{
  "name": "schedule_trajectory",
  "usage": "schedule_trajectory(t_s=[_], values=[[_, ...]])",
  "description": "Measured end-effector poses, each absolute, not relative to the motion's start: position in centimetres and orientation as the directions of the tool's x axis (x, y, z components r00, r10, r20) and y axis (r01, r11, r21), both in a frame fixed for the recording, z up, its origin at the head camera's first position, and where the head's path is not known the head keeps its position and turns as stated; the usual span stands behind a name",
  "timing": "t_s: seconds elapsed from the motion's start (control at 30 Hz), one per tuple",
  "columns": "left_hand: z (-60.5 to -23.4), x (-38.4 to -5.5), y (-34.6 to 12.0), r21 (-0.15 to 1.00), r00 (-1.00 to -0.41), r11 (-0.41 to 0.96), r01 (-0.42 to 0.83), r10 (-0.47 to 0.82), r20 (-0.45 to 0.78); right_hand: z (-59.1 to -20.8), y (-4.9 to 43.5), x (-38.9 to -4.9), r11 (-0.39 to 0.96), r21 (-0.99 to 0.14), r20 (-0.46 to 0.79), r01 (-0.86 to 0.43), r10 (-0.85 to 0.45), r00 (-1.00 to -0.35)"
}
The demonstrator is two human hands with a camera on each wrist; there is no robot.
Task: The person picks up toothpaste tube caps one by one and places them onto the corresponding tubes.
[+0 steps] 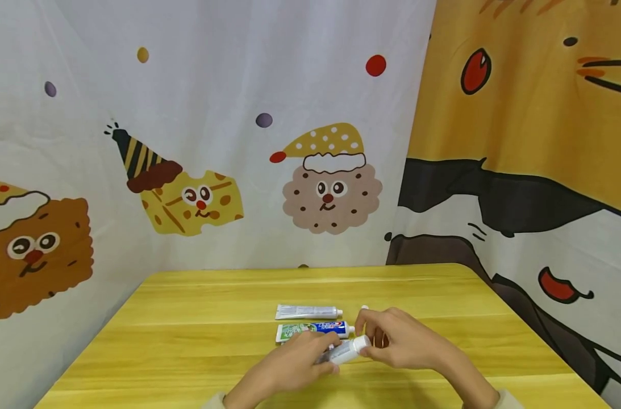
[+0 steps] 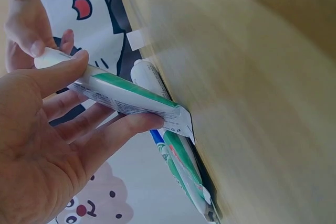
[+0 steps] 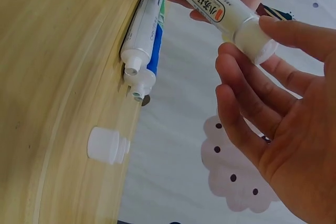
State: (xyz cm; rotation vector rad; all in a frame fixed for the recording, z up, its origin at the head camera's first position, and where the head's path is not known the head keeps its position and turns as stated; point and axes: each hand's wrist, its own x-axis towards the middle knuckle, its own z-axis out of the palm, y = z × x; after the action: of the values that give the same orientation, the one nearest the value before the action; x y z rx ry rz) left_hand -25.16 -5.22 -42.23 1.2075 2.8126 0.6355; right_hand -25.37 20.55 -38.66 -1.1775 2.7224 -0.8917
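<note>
My left hand (image 1: pixel 300 358) holds a white toothpaste tube (image 2: pixel 131 95) with a green stripe, its thumb on one side and fingers on the other. The tube is tilted above the table, with its crimped end low in the left wrist view. My right hand (image 1: pixel 404 341) pinches the white cap (image 3: pixel 255 40) at the tube's other end between thumb and fingers. Beyond the hands lie a blue-and-green toothpaste tube (image 1: pixel 336 328) and a silvery white tube (image 1: pixel 307 312), both with bare nozzles. Another white tube (image 3: pixel 142 32) lies nearest, partly hidden by the left hand in the head view.
A loose white cap (image 3: pixel 103 144) stands on the wooden table (image 1: pixel 213 324), with more white cap edges showing behind it. The tubes lie side by side, nozzles to the right. A printed cloth (image 1: pixel 203 85) with cartoon figures hangs behind the table.
</note>
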Motion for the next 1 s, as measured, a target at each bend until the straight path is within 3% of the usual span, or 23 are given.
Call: schedule_trajectory(t_s=[0.47,0.73,1.0], values=[[-42.12,-25.30,-5.20,0.381,-0.701,0.618,0.687,0.702,0.124,-38.42,20.58,-25.39,0.586,-0.497,0.177,-0.641,-0.654,-0.735],[-42.16,-25.22,-5.19,0.374,-0.701,0.618,0.692,0.699,0.140,-38.14,20.65,-25.20,0.542,-0.509,0.195,-0.669,-0.684,-0.703],[-42.05,-25.18,-5.17,0.383,-0.704,0.619,0.685,0.698,0.130,-38.13,20.79,-25.31,0.587,-0.472,0.195,-0.657,-0.657,-0.728]])
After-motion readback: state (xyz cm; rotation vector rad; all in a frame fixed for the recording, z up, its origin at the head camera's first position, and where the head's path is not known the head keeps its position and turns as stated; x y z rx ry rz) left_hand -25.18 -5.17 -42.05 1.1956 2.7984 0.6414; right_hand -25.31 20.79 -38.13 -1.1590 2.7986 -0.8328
